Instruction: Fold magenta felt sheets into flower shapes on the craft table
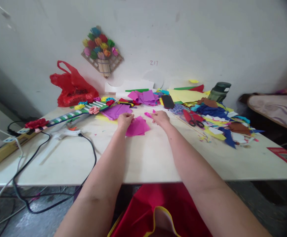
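Note:
Magenta paper squares (138,126) lie loosely stacked at the middle of the white table (150,158). My left hand (125,120) is at the upper left edge of this stack, its fingers pressed together; what they pinch, if anything, is too small to tell. To the right of the stack, my right hand (161,118) pinches a small folded bright pink paper piece (148,114), which points left from the fingertips. Purple sheets (117,111) rest behind my left hand. More purple paper (147,97) lies farther back.
A glue gun (65,133) with a black cord lies at left, near a red bag (71,87) and a power strip (7,148). Scissors (196,123), a phone (167,101), paper scraps (215,115) and a bottle (219,92) stand or lie at right.

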`<state>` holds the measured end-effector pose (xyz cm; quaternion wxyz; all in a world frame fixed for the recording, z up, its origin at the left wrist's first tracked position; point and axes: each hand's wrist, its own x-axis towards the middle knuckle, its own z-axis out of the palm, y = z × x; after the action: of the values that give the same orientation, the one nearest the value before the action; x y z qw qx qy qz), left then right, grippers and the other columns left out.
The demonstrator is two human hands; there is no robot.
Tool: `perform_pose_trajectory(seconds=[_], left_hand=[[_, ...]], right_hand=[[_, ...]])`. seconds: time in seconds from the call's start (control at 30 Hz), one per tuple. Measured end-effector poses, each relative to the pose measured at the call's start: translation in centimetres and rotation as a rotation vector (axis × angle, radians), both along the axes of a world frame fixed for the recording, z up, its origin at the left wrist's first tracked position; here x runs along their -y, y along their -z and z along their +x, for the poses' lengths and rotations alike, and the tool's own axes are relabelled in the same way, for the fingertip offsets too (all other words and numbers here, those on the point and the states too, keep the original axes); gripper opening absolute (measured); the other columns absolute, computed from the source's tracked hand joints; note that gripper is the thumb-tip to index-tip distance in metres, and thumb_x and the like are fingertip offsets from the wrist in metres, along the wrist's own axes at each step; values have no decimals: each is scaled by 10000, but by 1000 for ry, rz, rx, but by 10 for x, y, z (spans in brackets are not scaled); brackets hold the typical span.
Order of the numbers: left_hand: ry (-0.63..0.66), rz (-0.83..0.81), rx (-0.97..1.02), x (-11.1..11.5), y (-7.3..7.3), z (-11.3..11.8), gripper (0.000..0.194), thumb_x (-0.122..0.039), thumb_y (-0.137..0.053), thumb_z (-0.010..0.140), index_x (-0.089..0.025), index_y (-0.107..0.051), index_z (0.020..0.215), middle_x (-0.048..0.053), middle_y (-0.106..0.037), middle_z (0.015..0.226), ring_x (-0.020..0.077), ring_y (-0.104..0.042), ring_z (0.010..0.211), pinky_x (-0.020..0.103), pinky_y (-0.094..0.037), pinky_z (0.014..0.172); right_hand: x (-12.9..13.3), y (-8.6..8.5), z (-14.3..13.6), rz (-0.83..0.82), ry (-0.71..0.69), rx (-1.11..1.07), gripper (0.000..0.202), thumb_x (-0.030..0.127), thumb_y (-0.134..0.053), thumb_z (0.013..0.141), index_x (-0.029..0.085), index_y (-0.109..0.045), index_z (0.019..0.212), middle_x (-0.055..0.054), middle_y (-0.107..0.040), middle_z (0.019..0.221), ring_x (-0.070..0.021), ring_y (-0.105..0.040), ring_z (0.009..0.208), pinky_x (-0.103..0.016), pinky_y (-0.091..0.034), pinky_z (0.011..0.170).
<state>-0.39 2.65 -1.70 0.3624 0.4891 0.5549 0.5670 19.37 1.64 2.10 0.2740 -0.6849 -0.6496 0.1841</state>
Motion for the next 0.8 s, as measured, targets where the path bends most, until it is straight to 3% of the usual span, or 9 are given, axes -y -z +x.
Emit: perform_pose_trajectory(seconds=[0.23, 0.37, 0.5, 0.63, 0.8], left_hand=[[26, -34, 88, 8, -8, 6, 141, -216, -693, 661, -154, -599, 577, 30, -610, 491, 131, -558, 425, 239, -444, 478], [56, -89, 84, 10, -9, 8, 142, -212, -658, 699, -154, -581, 594, 22, -609, 496, 135, -562, 432, 253, -458, 487], [52, -93, 60, 6, -6, 6, 136, -233, -643, 706, -154, -580, 614, 21, -610, 510, 142, -575, 461, 264, -465, 509], [-40, 14, 44, 2, -5, 3, 163, -287, -654, 686, -144, -601, 628, 27, -618, 551, 140, -580, 511, 265, -468, 550], [-90, 112, 213, 4, -10, 2, 268, -385, -681, 667, -137, -610, 738, 36, -638, 671, 131, -595, 625, 251, -479, 618]], right_hand=[[-1, 11, -9, -92, -282, -165, 344, 394, -707, 687, 191, -553, 455, -24, -530, 400, -131, -482, 440, -270, -410, 554], [-2, 17, -14, -100, -345, -80, 264, 292, -697, 639, 191, -532, 459, 10, -491, 388, -108, -438, 443, -243, -361, 499], [-3, 17, -17, 24, -354, -98, 185, 229, -622, 621, 174, -511, 484, 46, -451, 440, -85, -401, 470, -230, -305, 496], [-4, 16, -16, 113, -392, -358, 135, 191, -529, 583, 177, -447, 477, 62, -397, 462, -80, -387, 489, -228, -277, 508], [-3, 16, -12, 156, -411, -713, 138, 238, -523, 554, 183, -427, 472, 65, -365, 469, -75, -318, 498, -225, -230, 497]])
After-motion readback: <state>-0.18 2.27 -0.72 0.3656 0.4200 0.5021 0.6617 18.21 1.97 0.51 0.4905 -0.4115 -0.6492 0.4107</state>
